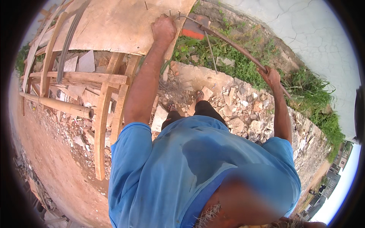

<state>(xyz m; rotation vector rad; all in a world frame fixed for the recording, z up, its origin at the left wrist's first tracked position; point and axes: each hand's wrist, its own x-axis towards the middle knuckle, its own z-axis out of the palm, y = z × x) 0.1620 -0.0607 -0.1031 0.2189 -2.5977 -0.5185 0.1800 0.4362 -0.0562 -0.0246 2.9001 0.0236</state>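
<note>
My right hand (270, 77) is wrapped round a long, rust-brown metal bar (237, 46), near its lower right end. The bar slants up and left to the edge of a wooden board (110, 24). There its thin, curved tip meets nails (179, 15) standing up from the wood. My left hand (164, 29) is closed in a fist on the board beside these nails. Its fingers are turned away, so whatever they hold is hidden. A thin grey rod (211, 51) slants down from beneath the bar toward the rubble.
Timber legs (102, 133) and a round pole (57, 104) stand at the left. Broken rubble (237, 110) covers the ground around my feet. Green weeds (243, 62) grow along a pale, cracked wall (311, 41). An orange-red object (193, 33) lies beside the board.
</note>
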